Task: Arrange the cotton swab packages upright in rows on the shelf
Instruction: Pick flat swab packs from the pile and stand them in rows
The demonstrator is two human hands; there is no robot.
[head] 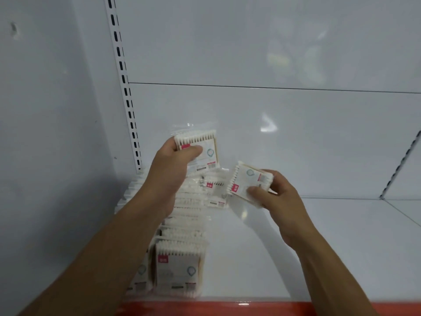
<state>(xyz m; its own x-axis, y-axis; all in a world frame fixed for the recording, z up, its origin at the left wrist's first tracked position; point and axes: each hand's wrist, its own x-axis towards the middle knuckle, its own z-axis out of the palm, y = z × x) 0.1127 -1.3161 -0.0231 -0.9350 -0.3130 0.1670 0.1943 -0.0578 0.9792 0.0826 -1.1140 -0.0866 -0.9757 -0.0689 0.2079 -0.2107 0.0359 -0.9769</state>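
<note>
The left hand (175, 160) is pinching a package (206, 151) upright, thumb across its face, above the far end of the row (180, 265) standing along the left of the shelf (330, 247). The right hand (275, 197) is gripping a second package (247, 179), tilted, just beside. The sound move looks like seating the upright one flush against the row, then squaring the tilted one before lowering it.

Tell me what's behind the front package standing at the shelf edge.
Behind the front package a row of upright packages runs toward the back wall. The left hand and forearm cover its far end, so the count is hidden.
</note>
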